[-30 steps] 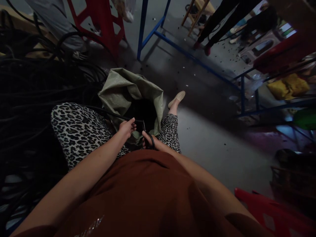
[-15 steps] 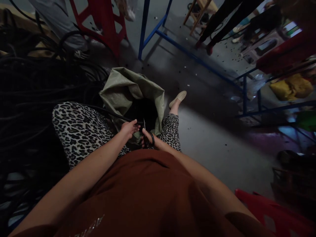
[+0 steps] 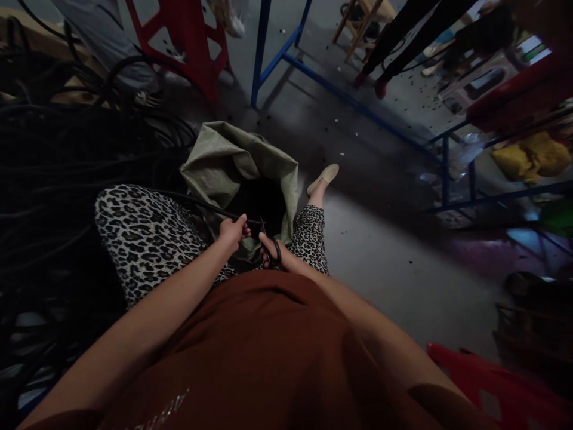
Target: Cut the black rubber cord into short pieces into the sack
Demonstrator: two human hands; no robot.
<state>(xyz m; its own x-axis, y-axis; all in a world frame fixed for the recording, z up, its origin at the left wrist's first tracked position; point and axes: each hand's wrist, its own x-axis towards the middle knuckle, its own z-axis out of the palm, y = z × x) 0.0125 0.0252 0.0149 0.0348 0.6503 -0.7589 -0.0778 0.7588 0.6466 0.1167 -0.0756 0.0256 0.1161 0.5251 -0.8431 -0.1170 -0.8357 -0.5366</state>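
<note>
My left hand (image 3: 233, 232) is closed around a black rubber strip (image 3: 201, 203), which runs in from the left across my leg. The strip's free end points right, over the mouth of a greenish woven sack (image 3: 215, 179) standing between my legs. In my right hand (image 3: 270, 246) is a pair of scissors (image 3: 278, 254) with black handles. Their thin blades point up beside the strip's end; whether they touch it I cannot tell. Inside the sack it is too dark to make out the contents.
Tangled black strips (image 3: 67, 155) fill the left side. A red stool (image 3: 179, 36) and a blue metal frame (image 3: 313, 95) stand ahead. People's legs (image 3: 403, 36) show beyond. A yellow bag (image 3: 532, 156) lies at right, and a red plastic thing (image 3: 487, 382) at lower right.
My left hand's fingers have curled in closer round the strip. My right hand and the scissors have shifted slightly to the right.
</note>
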